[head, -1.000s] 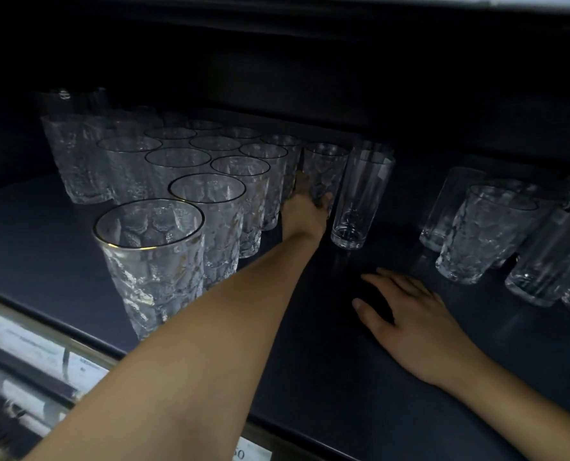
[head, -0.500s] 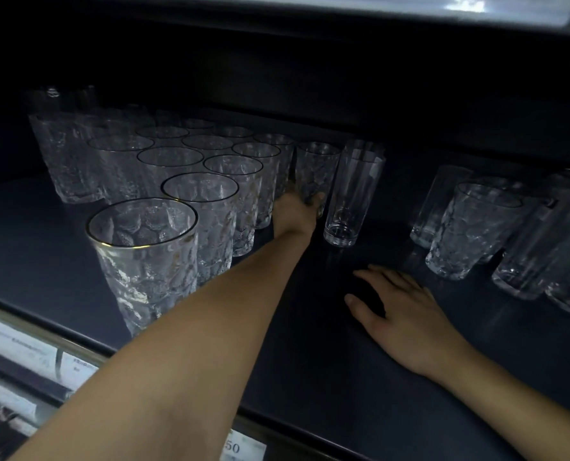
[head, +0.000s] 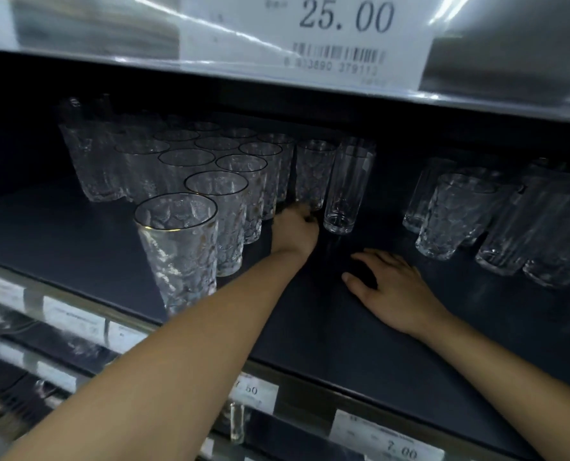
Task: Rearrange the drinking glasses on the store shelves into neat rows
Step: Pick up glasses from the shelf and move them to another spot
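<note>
Several textured gold-rimmed glasses stand in rows on the left of the dark shelf. My left hand reaches in beside those rows. Its fingers curl against the base of a textured glass at the right end of the group. A tall smooth glass stands just right of that one, apart from my hand. My right hand lies flat on the shelf with fingers spread and holds nothing. A loose cluster of mixed glasses stands at the right.
The upper shelf's edge with a 25.00 price tag hangs low over the glasses. Price labels line the front edge of this shelf. More tall clear glasses crowd the far right. Bare shelf lies between the two groups.
The view has tilted up, bringing the upper shelf's price tag into sight. My left fingers have curled in at the textured glass's base. My right hand has stayed flat.
</note>
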`<action>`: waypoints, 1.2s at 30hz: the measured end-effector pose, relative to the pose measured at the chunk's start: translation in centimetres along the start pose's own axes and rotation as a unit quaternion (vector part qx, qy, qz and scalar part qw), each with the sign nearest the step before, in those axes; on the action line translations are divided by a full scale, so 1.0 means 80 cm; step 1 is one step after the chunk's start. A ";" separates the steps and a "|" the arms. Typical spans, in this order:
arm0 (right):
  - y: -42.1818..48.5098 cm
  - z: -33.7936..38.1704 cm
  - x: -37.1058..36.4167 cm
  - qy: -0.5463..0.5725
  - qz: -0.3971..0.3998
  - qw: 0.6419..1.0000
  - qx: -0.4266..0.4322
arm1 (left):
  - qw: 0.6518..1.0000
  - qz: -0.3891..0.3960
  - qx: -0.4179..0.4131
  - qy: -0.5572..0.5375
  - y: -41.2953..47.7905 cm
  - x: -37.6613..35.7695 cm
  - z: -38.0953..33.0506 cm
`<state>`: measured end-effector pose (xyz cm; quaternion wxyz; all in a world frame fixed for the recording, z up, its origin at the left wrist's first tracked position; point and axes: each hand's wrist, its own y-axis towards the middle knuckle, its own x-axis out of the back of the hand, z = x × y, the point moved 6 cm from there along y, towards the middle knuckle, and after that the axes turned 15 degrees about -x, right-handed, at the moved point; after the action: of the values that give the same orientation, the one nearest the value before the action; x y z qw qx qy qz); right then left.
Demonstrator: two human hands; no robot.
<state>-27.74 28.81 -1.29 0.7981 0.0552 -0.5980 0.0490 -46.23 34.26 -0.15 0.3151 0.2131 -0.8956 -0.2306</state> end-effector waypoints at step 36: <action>-0.011 0.002 0.002 -0.037 0.012 0.999 -0.009 | 0.990 -0.114 0.074 0.032 -0.200 0.257 -0.026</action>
<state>-27.76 27.95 -1.15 0.7755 0.0428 -0.6278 0.0514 -55.70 9.99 2.15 0.2985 0.3436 -0.8697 -0.1911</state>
